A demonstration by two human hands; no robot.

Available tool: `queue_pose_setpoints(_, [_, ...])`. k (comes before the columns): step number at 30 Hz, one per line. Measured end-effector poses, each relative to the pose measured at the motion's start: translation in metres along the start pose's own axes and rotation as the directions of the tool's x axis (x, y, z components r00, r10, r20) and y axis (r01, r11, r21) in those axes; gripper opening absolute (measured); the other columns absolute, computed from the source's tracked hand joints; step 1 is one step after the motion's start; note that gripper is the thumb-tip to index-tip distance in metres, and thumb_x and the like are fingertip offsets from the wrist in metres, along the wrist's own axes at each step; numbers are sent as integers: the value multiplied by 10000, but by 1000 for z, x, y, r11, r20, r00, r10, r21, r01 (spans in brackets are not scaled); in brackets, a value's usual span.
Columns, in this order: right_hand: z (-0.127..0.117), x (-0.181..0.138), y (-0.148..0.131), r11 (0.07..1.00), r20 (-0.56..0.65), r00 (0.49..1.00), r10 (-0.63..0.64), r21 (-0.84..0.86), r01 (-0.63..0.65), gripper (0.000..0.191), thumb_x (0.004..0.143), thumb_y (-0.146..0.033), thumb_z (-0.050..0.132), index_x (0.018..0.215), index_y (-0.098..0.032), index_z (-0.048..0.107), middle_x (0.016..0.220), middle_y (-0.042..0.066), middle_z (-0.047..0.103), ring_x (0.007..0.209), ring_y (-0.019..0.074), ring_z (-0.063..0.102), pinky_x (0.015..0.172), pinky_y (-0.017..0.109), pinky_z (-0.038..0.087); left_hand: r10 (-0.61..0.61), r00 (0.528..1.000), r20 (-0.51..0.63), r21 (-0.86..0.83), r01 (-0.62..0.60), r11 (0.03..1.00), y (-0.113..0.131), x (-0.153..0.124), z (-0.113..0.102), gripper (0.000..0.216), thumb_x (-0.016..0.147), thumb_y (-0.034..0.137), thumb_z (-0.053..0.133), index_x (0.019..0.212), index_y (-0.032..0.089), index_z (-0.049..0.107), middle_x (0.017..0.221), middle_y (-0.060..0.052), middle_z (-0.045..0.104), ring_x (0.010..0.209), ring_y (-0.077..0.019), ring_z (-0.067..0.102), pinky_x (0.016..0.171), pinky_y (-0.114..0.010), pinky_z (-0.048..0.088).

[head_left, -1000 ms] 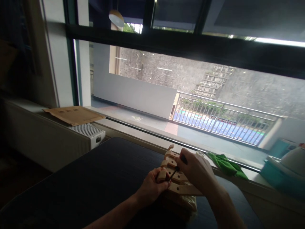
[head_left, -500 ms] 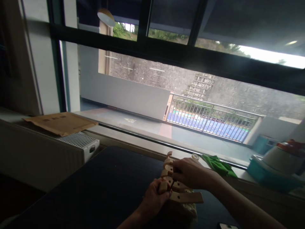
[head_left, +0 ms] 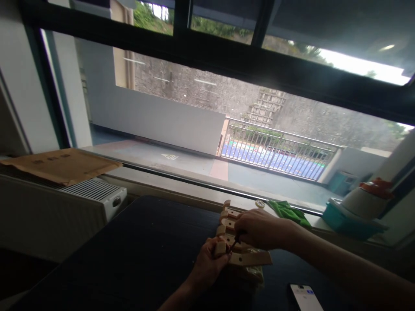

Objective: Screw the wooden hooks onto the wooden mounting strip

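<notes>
My left hand (head_left: 206,262) is closed on a pale wooden block (head_left: 220,249) at the near end of a row of wooden pieces. In my right hand (head_left: 257,226) is a thin dark tool that looks like a screwdriver (head_left: 233,244). Its shaft slants down to the left and its tip meets the wood beside my left fingertips; the handle is mostly hidden in my fist. A flat wooden strip with a hole (head_left: 254,259) sticks out to the right. Farther back, curved wooden pieces with holes (head_left: 228,223) line up. Crinkled clear plastic (head_left: 256,276) lies beneath the wood.
The dark table (head_left: 129,250) carries a lit phone (head_left: 305,297) at front right. On the window sill are a tape roll (head_left: 260,203), a green cloth (head_left: 289,213) and a teal container (head_left: 348,220). A brown envelope (head_left: 65,165) rests on the white radiator (head_left: 65,216) at left.
The camera view has shifted, bringing more of the phone into sight. Both hands keep their grips, with the tool's tip still at the wood by my left fingers.
</notes>
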State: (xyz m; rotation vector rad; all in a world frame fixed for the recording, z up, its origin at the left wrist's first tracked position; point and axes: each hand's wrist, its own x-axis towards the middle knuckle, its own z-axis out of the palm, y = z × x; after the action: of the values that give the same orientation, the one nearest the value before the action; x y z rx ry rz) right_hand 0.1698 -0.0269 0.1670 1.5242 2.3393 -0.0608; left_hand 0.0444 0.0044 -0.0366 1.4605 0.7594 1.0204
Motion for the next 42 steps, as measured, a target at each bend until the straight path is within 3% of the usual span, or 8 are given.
queue_pose_setpoints(5, [6,2,-4,997,-9,998,56,-47,-56,251,845,-270,456,782,-164,675,757,61,668,690,179,602,592,275,361,-1,1000,-7,14,1,1000,3,0,0,90,663,212,647,740,167,633,771,-4,586,789,-188,546,740,-274,435])
queue_pose_setpoints(8, [0,3,-14,995,-3,997,73,-71,-73,202,807,-281,521,819,-155,679,747,75,673,672,196,610,572,280,359,-4,1000,0,8,4,1000,4,1,0,103,659,209,649,750,161,643,803,-14,595,822,-194,548,767,-278,431])
queue_pose_setpoints(14, [-17,2,-23,985,72,997,0,-171,12,107,765,-153,589,823,-141,678,811,79,684,717,192,623,574,255,365,-21,1000,11,0,21,1000,3,1,0,126,662,248,663,747,157,643,792,-8,588,800,-189,555,748,-270,435])
queue_pose_setpoints(21, [-8,3,-8,993,74,997,1,-114,8,143,809,-158,559,850,-191,692,822,38,673,766,150,616,665,235,386,-29,1000,9,3,29,1000,6,0,-1,122,649,251,671,736,167,654,773,-7,576,810,-195,554,749,-267,437])
queue_pose_setpoints(28, [-1,7,-16,990,42,998,55,-136,-49,196,829,-250,522,807,-128,674,717,87,661,663,204,618,569,280,384,-46,998,32,-2,46,999,7,-1,-3,145,656,285,676,735,166,653,798,-13,596,790,-190,566,725,-263,446])
queue_pose_setpoints(32, [-5,7,-22,988,63,998,-9,-151,19,132,771,-179,598,880,-154,669,777,65,671,693,193,621,577,269,382,-38,999,31,-16,39,999,7,0,-2,152,653,284,677,750,169,654,819,-15,611,819,-197,572,762,-272,446])
queue_pose_setpoints(36, [-10,9,-23,988,111,993,-48,-143,64,146,756,-86,574,811,-165,684,781,61,673,737,189,620,580,255,368,-30,999,32,-18,31,999,7,0,-2,142,646,271,679,744,172,653,830,-19,610,821,-200,570,761,-277,445])
queue_pose_setpoints(42, [2,10,-5,999,65,998,9,-41,-6,135,794,-232,545,815,-188,671,770,24,661,689,154,594,550,243,334,-26,999,27,-2,26,1000,8,-1,-3,122,646,251,677,735,170,657,789,-12,585,797,-193,559,739,-270,443])
